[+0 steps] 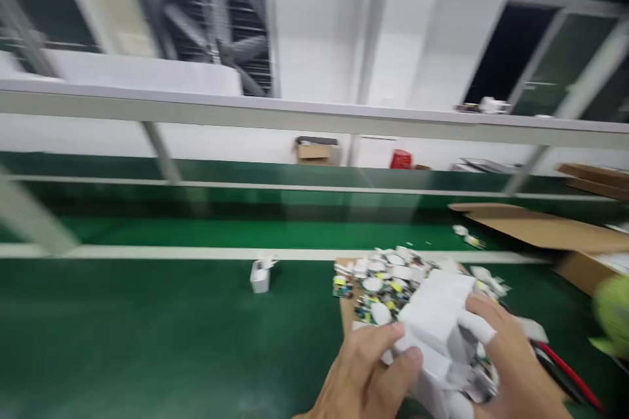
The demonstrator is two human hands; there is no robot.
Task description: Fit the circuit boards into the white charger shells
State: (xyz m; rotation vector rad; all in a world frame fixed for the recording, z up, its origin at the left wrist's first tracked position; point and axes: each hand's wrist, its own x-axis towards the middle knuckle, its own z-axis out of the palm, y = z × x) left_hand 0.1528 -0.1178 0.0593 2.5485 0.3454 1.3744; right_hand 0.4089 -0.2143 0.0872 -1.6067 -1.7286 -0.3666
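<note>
Several white box-shaped plastic housings [435, 308] are bunched between my two hands, low on the right. My left hand [366, 370] presses them from the left with thumb and fingertips. On the other side my right hand [511, 353], with white coverings on some fingers, is closed round them. Their lower part is blurred and partly hidden by my fingers. Just behind them lies a heap of small circuit boards with white and yellow parts [388, 278] on a piece of cardboard [346, 314]. A single small white housing [260, 277] stands apart on the green bench.
Red-and-black tool handles [570, 366] lie beside my right hand. A cardboard box [584, 272] with a raised flap is at the right, near a blurred yellow-green object [612, 314]. Beyond the green bench [162, 334], a long shelf [314, 114] crosses the view.
</note>
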